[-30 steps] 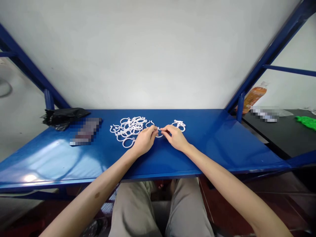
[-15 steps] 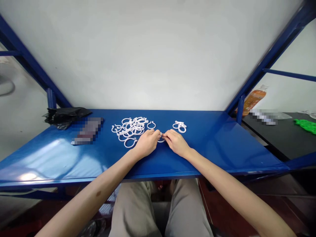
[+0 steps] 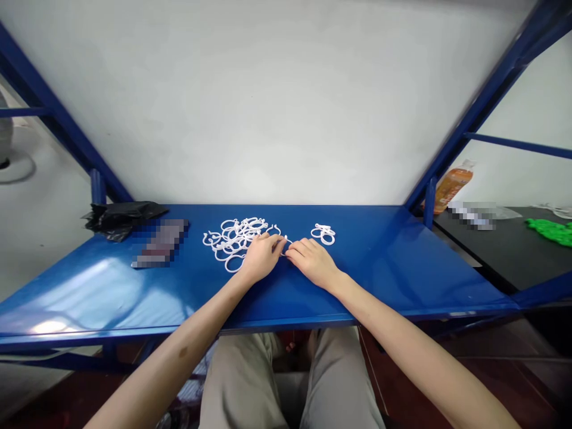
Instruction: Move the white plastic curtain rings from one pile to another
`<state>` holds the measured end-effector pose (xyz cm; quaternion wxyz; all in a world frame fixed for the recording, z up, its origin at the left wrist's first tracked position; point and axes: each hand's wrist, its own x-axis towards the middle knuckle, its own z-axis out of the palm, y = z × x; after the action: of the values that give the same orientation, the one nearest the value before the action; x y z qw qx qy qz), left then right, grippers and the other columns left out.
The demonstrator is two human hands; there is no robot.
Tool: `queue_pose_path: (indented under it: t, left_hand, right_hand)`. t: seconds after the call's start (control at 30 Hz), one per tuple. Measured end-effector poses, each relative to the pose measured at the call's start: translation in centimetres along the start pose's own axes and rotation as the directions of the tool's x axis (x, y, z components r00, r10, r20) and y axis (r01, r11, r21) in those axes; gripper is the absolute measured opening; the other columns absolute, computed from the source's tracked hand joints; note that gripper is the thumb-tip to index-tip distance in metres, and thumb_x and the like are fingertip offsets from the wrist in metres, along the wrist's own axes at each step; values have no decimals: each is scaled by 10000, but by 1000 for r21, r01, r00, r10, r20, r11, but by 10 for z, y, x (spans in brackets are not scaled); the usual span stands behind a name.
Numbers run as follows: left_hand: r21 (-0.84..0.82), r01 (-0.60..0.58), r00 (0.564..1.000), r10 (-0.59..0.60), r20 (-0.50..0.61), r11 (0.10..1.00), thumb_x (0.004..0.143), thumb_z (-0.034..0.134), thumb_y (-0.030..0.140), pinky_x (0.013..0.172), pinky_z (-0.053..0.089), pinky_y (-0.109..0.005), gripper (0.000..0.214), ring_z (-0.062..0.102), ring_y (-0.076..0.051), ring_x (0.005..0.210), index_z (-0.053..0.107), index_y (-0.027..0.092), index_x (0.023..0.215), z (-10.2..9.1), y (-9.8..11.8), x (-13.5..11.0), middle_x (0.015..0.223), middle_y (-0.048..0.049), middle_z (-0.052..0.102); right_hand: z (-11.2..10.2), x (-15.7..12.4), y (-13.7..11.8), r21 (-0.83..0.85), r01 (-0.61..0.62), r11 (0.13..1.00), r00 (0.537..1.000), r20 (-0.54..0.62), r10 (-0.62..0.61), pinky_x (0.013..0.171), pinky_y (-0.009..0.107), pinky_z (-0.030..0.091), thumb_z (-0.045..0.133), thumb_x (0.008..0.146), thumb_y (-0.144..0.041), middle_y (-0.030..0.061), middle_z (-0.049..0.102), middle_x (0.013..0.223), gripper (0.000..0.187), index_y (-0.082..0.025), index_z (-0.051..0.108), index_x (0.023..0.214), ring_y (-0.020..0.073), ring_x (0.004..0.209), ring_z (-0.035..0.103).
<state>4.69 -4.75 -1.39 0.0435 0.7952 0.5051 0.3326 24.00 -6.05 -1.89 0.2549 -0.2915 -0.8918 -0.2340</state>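
Note:
My left hand (image 3: 263, 256) and my right hand (image 3: 313, 260) meet at the middle of the blue table, fingertips closed on a white plastic curtain ring (image 3: 286, 239) between them. Fingers hide most of that ring; only a thin white bit shows. Just left of my left hand lies a loose pile of white curtain rings (image 3: 235, 236), several of them open at a gap. One open ring (image 3: 274, 227) lies at the pile's right edge, partly behind my left fingers. Beyond my right hand sits a small group of rings (image 3: 328, 239).
On the blue table (image 3: 370, 262), a black plastic bag (image 3: 123, 215) and a blurred-out flat object (image 3: 163, 241) lie at the left. To the right, a black surface (image 3: 473, 247) bears an orange drink bottle (image 3: 453, 186) and a green item (image 3: 550, 230). A white wall (image 3: 268, 107) stands behind.
Both hands have shifted slightly left, closer to the pile, and keep their grip on the ring. The view has tilted a little.

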Motion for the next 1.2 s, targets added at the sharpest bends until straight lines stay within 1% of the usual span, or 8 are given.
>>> queue_pose_path:
  t: [0.07,0.17,0.33,0.47,0.6,0.9,1.03,1.2]
  left_hand:
    - [-10,-9,1000,9,-30,1000,1028,470,323,825,492,-341,289,639,-213,850,739,217,1041,0,-2,0,873,-46,746]
    - [121,-5,995,17,-97,993,1037,429,355,957,482,-421,355,611,-278,1050,720,189,1157,1,-8,1,1089,-96,748]
    - [383,14,998,12,-66,923,958,523,305,1026,433,-557,340,501,-398,1245,712,155,1199,3,-19,0,1312,-178,645]
    - [385,-20,998,43,-51,923,943,541,295,971,442,-581,260,506,-414,1211,742,182,1062,6,-21,-2,1255,-183,652]
    - [341,-74,993,99,-57,937,946,525,258,895,454,-547,213,533,-381,1098,731,205,951,6,-20,-3,1120,-167,673]
    - [315,-124,990,140,-30,941,981,505,239,849,447,-459,224,534,-313,995,725,236,933,3,-16,-4,1038,-121,656]
    - [223,-190,978,205,-44,956,1008,496,267,881,455,-428,218,524,-277,987,709,224,985,-1,-8,-4,1029,-100,644]
    - [45,-281,959,283,-35,959,1038,451,284,891,476,-370,221,525,-226,970,659,215,1013,-4,0,-5,1039,-75,635]
  right_hand:
    - [1,-1,3,-13,-26,1000,999,19,26,746,354,419,468,1057,-217,59,706,989,233,-187,692,1003,204,880,557]
    - [4,-3,14,-37,-179,983,984,20,179,805,374,430,480,1051,-227,73,706,994,225,-190,700,1021,230,930,548]
    - [14,-11,38,-44,-433,900,901,18,434,839,424,448,552,1011,-230,108,708,1019,166,-200,714,994,289,1045,514]
    - [20,-14,44,-41,-467,884,883,35,468,804,450,453,549,1003,-220,136,699,1016,174,-212,718,961,308,1032,506]
    - [21,-14,42,-32,-508,861,860,39,508,804,476,451,551,995,-210,168,679,1006,172,-194,713,936,329,1026,497]
    - [16,-12,36,-73,-463,883,886,-34,462,816,462,483,568,970,-174,146,677,1022,154,-203,717,997,312,1032,513]
    - [6,-5,19,55,-370,927,929,4,370,920,462,491,567,989,-214,121,688,1046,145,-188,696,1051,295,1050,541]
    - [0,-1,4,239,-293,926,955,108,275,864,386,518,580,986,-210,81,699,968,87,-180,661,992,235,926,617]
